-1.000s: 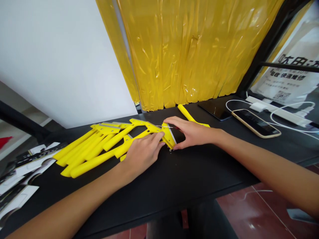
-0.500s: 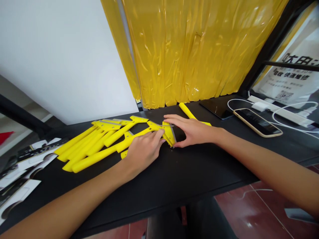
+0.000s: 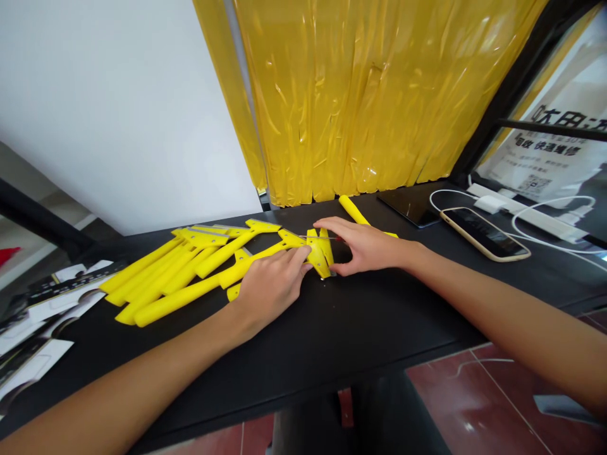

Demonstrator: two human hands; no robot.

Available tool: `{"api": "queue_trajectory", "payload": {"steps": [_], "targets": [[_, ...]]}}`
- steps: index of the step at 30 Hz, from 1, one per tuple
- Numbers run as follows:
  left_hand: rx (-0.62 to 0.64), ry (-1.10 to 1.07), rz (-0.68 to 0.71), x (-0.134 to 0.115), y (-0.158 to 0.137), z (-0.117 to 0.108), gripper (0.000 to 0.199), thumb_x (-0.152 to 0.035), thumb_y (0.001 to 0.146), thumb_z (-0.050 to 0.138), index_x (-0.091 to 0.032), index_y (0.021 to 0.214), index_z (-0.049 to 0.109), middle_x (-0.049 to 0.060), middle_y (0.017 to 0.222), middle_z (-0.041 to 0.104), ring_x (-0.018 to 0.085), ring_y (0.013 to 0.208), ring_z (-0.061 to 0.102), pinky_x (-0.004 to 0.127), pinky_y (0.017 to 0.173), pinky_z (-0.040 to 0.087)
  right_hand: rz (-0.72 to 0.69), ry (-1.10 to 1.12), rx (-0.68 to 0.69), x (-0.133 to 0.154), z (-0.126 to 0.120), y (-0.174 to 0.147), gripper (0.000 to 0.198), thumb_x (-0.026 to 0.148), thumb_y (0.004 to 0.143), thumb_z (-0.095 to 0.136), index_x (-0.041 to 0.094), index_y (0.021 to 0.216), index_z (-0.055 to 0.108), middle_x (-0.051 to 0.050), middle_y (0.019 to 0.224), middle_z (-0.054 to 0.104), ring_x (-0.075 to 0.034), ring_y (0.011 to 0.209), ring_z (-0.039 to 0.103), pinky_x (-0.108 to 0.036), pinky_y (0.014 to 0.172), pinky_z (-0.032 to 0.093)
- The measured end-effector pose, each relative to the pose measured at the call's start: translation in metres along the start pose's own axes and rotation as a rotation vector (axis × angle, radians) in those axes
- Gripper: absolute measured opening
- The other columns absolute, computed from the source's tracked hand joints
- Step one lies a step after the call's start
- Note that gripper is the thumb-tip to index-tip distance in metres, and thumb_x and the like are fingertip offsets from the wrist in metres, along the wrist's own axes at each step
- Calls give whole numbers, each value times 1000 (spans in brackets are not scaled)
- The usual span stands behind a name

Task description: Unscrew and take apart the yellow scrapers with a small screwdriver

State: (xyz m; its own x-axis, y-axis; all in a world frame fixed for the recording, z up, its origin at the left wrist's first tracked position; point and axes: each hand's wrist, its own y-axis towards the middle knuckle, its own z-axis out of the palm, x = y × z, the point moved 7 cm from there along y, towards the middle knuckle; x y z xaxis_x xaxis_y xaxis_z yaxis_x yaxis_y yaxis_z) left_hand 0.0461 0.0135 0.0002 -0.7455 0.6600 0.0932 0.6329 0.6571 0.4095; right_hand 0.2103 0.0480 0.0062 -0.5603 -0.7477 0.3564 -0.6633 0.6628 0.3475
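My left hand (image 3: 272, 281) is closed around a yellow scraper (image 3: 318, 258) whose wide head points to the right. The head's two yellow plates stand slightly apart. Over the head, my right hand (image 3: 367, 246) is curled with its thumb beside the plates. A thin metal shaft with a bit of red at its base, seemingly a screwdriver (image 3: 308, 237), juts left from this hand; its handle is mostly hidden in the palm. Left of the hands lies a pile of yellow scrapers (image 3: 177, 272) with grey blade edges. Another yellow scraper (image 3: 353, 210) lies behind my right hand, partly covered by it.
On the black table (image 3: 370, 328), a phone (image 3: 486, 234), a dark flat panel (image 3: 408, 207) and a white power strip (image 3: 531, 213) with cables sit at the right. Printed cards (image 3: 47, 363) lie at the left. A white board (image 3: 128, 114) and yellow plastic sheeting (image 3: 341, 107) stand behind.
The two plates of the scraper head have come further apart, showing a gap. My right thumb has drawn slightly away from the head's lower edge. My left hand keeps its hold.
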Motion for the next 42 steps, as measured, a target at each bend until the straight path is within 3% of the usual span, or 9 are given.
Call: {"api": "queue_trajectory", "payload": {"steps": [16,18,20,23,26,31,35,39,42], "targets": [[15,-12,48,-4,2,-1,21,-28,104,42,-20,114,59,9,109,73,25,94,70,34,71,49,248,-332,-73,-42,-10,10,86,57,84,62,19,155,34,-17,163,29,-42,126,57,-56,95,52],[24,-12,46,-4,2,-1,21,-27,104,41,-20,114,58,8,108,74,24,95,70,34,71,49,266,-237,-197,-36,-20,10,70,53,87,60,19,147,47,-16,151,51,-35,118,63,-49,93,53],[15,-6,46,-5,2,-1,20,-27,104,42,-20,115,58,7,108,74,23,95,70,34,71,49,296,-71,-242,-31,-22,9,46,49,93,55,20,127,65,-9,118,73,-26,99,70,-40,83,55],[-35,31,38,-3,1,-4,20,-27,104,44,-21,119,56,6,111,73,23,96,70,34,72,49,339,128,-144,-26,-10,9,35,49,94,55,20,99,74,-3,86,75,-19,78,68,-32,71,52],[-66,71,28,-2,1,-6,18,-26,103,45,-21,117,55,5,108,74,23,94,70,34,69,49,275,86,-64,-19,0,9,30,45,85,69,21,104,74,-5,99,75,-21,88,68,-33,78,51],[-66,88,26,-1,2,-6,16,-26,103,45,-21,114,56,4,103,74,22,90,70,33,68,48,18,101,13,-4,3,8,54,39,80,76,26,130,62,-7,129,65,-25,118,59,-38,99,47],[-78,108,12,0,2,-6,16,-28,104,45,-21,112,57,4,98,74,22,87,71,33,64,47,-67,120,-103,5,-11,7,36,29,89,66,24,124,68,-6,103,69,-17,89,62,-30,78,49],[-62,104,-18,3,1,-3,20,-29,105,43,-20,116,56,5,102,75,22,86,71,33,64,47,-121,68,19,14,-6,4,33,25,92,61,26,123,72,0,77,68,-11,63,55,-25,65,41],[-53,107,-26,5,0,-2,20,-30,104,44,-21,116,57,5,102,75,23,84,71,34,63,47,-96,-1,81,14,0,2,38,19,89,61,28,124,73,1,76,70,-11,61,55,-24,62,37]]}}
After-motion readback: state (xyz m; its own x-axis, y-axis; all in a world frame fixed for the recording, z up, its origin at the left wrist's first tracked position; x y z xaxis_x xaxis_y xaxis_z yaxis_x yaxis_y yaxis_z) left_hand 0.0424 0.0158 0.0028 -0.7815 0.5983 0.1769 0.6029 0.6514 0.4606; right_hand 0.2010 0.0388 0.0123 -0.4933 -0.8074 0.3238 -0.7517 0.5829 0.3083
